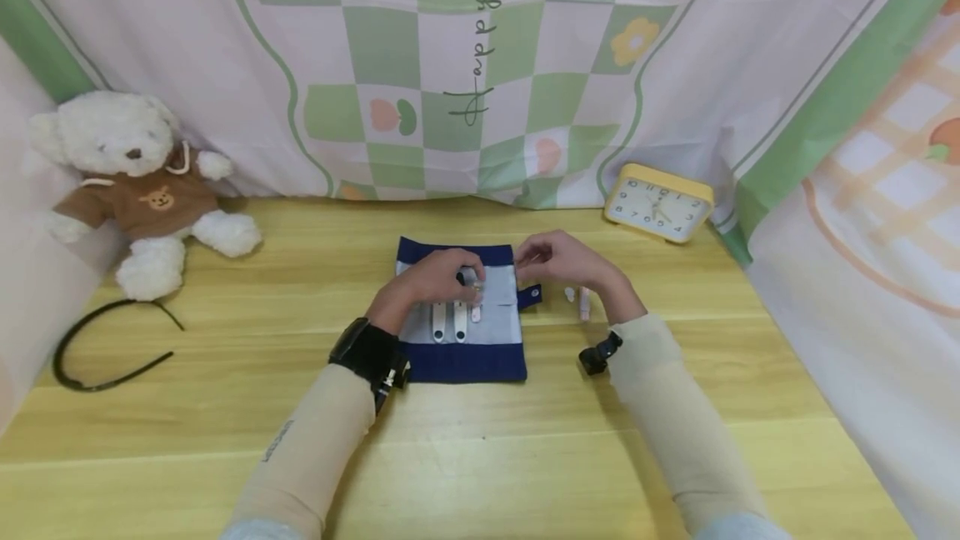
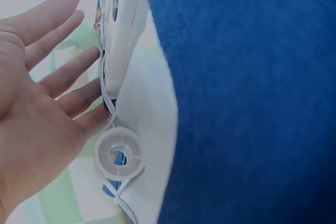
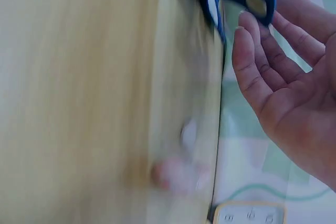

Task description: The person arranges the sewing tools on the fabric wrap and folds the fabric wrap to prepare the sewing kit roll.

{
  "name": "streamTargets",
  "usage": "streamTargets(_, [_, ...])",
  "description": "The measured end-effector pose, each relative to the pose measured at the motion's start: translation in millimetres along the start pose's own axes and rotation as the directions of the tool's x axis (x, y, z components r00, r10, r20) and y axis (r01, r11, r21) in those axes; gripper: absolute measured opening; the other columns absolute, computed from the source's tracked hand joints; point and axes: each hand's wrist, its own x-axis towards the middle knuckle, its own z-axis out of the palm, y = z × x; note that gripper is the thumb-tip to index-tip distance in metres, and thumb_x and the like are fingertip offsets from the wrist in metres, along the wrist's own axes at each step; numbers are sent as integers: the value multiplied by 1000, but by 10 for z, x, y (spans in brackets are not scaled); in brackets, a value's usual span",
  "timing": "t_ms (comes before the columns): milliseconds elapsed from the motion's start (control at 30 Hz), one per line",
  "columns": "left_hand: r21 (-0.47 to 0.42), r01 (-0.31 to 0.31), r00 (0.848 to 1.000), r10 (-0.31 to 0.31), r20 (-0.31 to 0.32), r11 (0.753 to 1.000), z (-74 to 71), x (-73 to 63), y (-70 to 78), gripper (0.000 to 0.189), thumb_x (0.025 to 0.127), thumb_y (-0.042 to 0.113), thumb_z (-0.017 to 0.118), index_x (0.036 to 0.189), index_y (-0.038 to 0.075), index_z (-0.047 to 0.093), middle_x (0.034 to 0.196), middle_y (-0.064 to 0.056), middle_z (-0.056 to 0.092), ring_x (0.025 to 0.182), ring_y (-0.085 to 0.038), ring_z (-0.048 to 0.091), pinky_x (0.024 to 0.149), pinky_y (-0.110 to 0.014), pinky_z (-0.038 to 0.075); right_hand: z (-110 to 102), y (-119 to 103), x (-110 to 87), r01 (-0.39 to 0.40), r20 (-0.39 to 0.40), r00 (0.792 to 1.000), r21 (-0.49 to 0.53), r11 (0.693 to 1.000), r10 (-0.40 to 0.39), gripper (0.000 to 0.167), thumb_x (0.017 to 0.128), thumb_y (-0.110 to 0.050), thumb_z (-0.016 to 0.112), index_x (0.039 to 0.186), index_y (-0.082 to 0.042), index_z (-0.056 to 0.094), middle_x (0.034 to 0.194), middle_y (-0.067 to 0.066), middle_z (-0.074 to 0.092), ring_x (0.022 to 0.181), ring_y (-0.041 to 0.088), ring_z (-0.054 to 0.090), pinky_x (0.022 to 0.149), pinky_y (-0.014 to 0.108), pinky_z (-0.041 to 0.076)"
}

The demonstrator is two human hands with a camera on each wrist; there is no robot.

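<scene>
you wore beige sleeves (image 1: 324, 438), a black left wristband (image 1: 360, 350), dark lettering (image 1: 277, 442) elbow-side of it, a black device (image 1: 595, 358) to its right

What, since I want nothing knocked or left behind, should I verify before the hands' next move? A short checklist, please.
1. Pouch spread open on the table: ok.
2. Strap unfastened: ok, it sticks out on the right.
3. Two white tools on the pouch: ok, side by side.
4. Loose pieces all on the pouch: not ok; a pink piece and a small white piece lie to its right.
5. Right hand gripping the pouch's edge: cannot tell.
6. Left hand free: ok, the left wrist view shows nothing held.
</scene>
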Motion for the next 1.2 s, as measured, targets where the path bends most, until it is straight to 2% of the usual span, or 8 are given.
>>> streamTargets(133, [-17, 18, 1000, -18, -22, 1000, 23, 24, 6, 29, 96, 18, 73, 123, 11, 67, 134, -7, 59, 106, -23, 58, 90, -40, 48, -81, 126, -106, -40, -5, 999, -11, 999, 40, 29, 96, -10, 71, 121, 4, 67, 113, 16, 70, 104, 29, 67, 90, 43, 55])
streamTargets(367, [-14, 18, 999, -19, -40, 1000, 53, 39, 18, 29, 96, 20, 74, 122, 12, 68, 139, -7, 57, 119, -25, 56, 96, -42, 48, -206, 254, -246, -65, -14, 998, -8, 998, 64, 32, 95, -10, 72, 122, 6, 65, 116, 19, 68, 106, 31, 66, 93, 43, 54])
streamTargets(500, [-4, 22, 999, -22, -41, 1000, 63, 55, 23, 31, 95, 20, 75, 123, 12, 68, 141, -7, 56, 127, -26, 53, 102, -43, 46, -242, 308, -299, -75, 3, 997, -7, 997, 75, 32, 94, -10, 72, 121, 6, 65, 116, 19, 68, 105, 31, 65, 87, 39, 56])
streamTargets(700, [-6, 35, 999, -35, -19, 999, 75, 63, 13, 34, 95, 22, 75, 127, 13, 67, 143, -8, 54, 127, -28, 53, 101, -43, 47, -292, 363, -363, -95, 16, 995, -48, 994, 96, 29, 93, -8, 74, 118, 4, 67, 111, 15, 69, 100, 28, 65, 86, 37, 55])
streamTargets(900, [6, 19, 1000, -19, -12, 1000, 71, 48, 15, 36, 94, 22, 75, 127, 11, 67, 143, -10, 54, 129, -29, 52, 103, -44, 45, -325, 382, -404, -127, 18, 992, -80, 989, 128, 29, 89, -8, 77, 114, 4, 68, 105, 13, 69, 96, 27, 63, 85, 35, 52])
streamTargets(1200, [24, 23, 1000, -23, 1, 999, 70, 38, 8, 33, 94, 22, 75, 123, 10, 68, 158, -15, 39, 147, -34, 34, 115, -46, 35, -320, 418, -451, -171, 21, 985, -56, 984, 172, 20, 92, -5, 73, 109, 4, 69, 100, 14, 69, 89, 26, 62, 80, 34, 52])
